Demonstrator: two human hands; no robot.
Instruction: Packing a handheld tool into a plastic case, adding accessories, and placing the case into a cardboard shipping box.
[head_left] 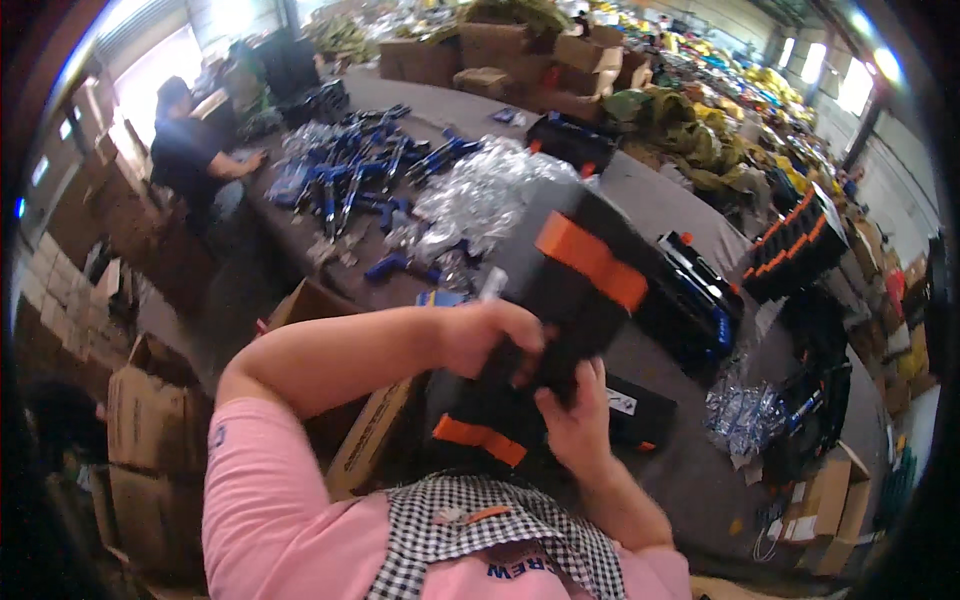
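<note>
One fisheye view looks from the wearer's head, left of a side-by-side pair, down over the apron (415,512) and forward across the bench (690,210); left hand (495,335) and right hand (580,420) sit close below it, cartons (495,52) far off.

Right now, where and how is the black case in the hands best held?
Probably at its middle, between the two orange parts, one hand from each side: the black case is long and tilted, and left hand and right hand touch it there.
</note>
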